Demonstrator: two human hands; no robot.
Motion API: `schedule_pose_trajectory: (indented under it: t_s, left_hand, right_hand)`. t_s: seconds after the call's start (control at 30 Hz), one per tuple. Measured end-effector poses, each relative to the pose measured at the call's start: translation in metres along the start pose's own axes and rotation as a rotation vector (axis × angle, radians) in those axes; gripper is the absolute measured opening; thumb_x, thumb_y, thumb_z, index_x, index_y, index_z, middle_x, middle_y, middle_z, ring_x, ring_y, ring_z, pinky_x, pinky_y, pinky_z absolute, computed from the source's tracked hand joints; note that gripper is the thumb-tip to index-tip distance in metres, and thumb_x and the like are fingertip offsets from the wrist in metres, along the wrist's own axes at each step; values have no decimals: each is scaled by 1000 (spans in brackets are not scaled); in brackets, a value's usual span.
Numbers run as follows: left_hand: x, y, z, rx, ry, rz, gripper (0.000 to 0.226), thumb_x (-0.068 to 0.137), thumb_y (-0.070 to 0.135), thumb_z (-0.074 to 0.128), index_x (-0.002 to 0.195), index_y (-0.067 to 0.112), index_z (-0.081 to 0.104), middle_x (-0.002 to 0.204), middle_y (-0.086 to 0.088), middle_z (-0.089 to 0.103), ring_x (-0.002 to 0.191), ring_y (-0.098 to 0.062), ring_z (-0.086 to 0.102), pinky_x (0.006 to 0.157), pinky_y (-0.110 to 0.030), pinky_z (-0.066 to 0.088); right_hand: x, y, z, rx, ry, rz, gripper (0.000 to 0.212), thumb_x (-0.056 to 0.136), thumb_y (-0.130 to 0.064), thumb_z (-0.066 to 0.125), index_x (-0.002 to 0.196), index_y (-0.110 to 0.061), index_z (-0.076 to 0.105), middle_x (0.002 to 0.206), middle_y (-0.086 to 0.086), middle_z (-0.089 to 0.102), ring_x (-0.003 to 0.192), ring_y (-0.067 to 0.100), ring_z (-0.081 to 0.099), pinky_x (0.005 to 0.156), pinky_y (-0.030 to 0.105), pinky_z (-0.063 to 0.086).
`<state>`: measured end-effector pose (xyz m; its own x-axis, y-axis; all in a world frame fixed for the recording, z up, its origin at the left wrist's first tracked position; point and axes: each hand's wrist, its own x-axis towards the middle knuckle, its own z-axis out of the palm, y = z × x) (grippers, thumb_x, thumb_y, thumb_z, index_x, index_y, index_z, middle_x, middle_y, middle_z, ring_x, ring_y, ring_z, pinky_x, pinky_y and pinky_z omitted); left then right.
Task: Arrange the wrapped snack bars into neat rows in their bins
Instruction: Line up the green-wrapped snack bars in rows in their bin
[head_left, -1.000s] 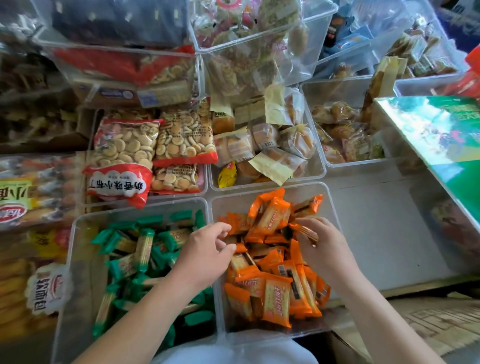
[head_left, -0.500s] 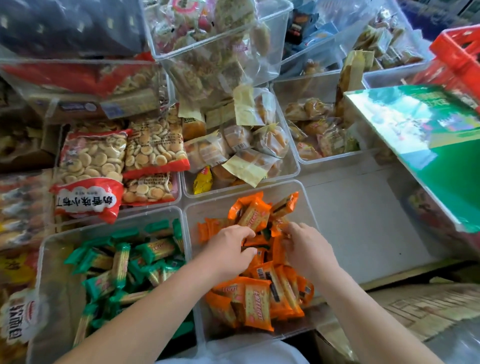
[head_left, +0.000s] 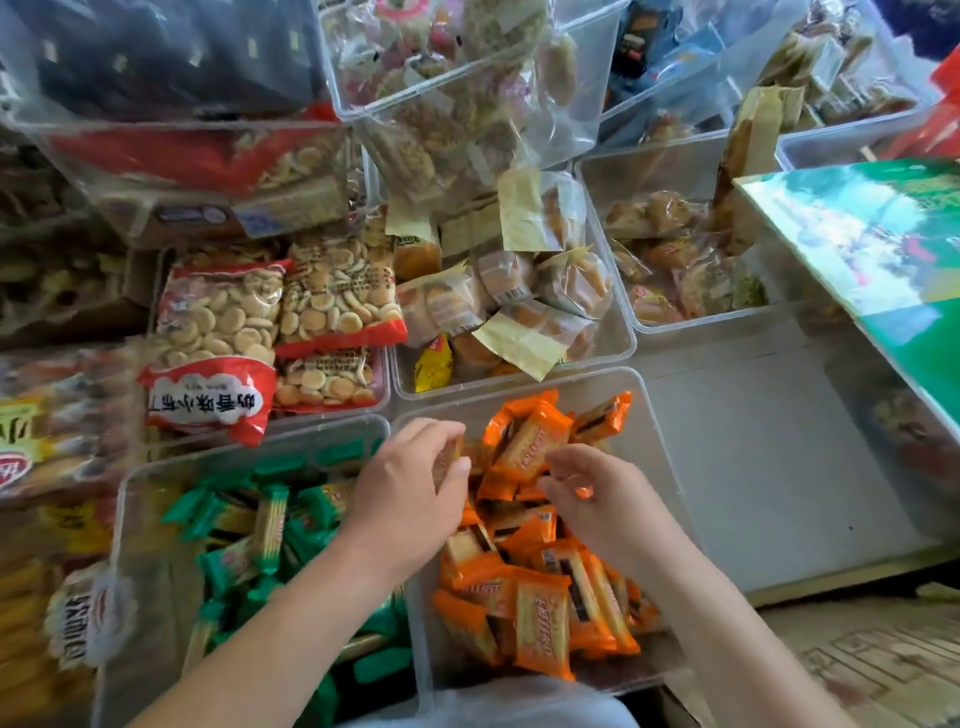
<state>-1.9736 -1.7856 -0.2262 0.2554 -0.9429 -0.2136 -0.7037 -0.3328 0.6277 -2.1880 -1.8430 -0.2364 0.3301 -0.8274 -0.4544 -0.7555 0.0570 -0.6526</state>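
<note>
The orange snack bars (head_left: 540, 613) lie in a loose heap inside one clear bin (head_left: 660, 452), directly in front of the person. More than a dozen show, but they overlap too much for an exact count. Five or so stand roughly side by side at the near end, and the rest are tumbled at all angles toward the far end.

Both hands are over the middle of this heap. The left hand (head_left: 410, 493) has its fingers and thumb curled in and pinches one orange bar (head_left: 448, 460) at its tips. The right hand (head_left: 602, 504) hovers just beside it with its fingers bent inward. A scrap of orange shows under them, but whether they grip anything cannot be told.

A second clear bin (head_left: 156, 519) touches the first on the left and holds the green snack bars (head_left: 270, 525). About a dozen of them are visible, also jumbled.

Behind the green bin lie at least three bags of round biscuits (head_left: 223, 322) with red trim. Behind the orange bin, a third bin (head_left: 621, 338) holds wrapped cakes (head_left: 571, 280), six or seven of them visible. One large green box (head_left: 893, 260) sits tilted at the right, well apart from the hands.
</note>
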Motion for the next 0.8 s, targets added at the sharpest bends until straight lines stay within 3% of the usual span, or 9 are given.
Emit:
schedule_pose_trajectory:
  t_s: [0.1,0.2,0.27,0.43,0.53,0.67,0.8]
  left_hand:
    - [1,19,27,106,-213,134,38,103,34,58,141,27,60,139,12,58,128,-10,51,110,-29,43]
    - [17,38,75,161,-553,163,47,106,38,53,151,23,50,153,6,48,143,-17,44,118,-33,37]
    - [31,45,103,234,-661,143,56,108,42,46,159,21,38,163,0,38,151,-23,34,123,-39,31]
    - [44,44,131,404,-693,53,71,107,56,33,167,28,8,175,-6,6,159,-32,11,126,-53,13]
    - [51,39,131,410,-684,27,80,101,67,33,166,28,6,174,-1,11,158,-29,13,126,-53,10]
    - [64,43,131,459,-766,-7,103,86,83,46,166,36,1,174,1,10,159,-35,3,126,-58,7]
    - [65,50,124,392,-803,-84,107,81,85,54,164,46,-1,174,-9,3,158,-43,3,128,-56,8]
  right_hand:
    - [-13,22,-22,-189,171,31,30,100,-44,59,128,-36,66,115,-17,70,102,8,64,81,28,53]
    - [-22,38,-28,-208,259,94,24,99,-49,58,119,-39,67,99,-18,68,93,9,63,74,30,51]
    - [-27,47,-27,-187,275,117,23,98,-49,60,115,-37,70,90,-18,67,88,10,64,73,29,52]
    - [-35,62,-35,-61,345,141,14,95,-43,67,105,-36,75,75,-23,63,71,4,61,65,26,49]
    - [-36,66,-38,-5,295,148,12,96,-44,66,104,-38,73,75,-21,66,69,0,63,64,29,55]
    - [-34,70,-34,91,225,159,5,98,-40,65,101,-40,70,70,-14,69,53,8,67,63,38,59]
    - [-30,72,-32,117,220,164,7,98,-41,66,102,-39,71,71,-13,69,55,6,65,58,32,58]
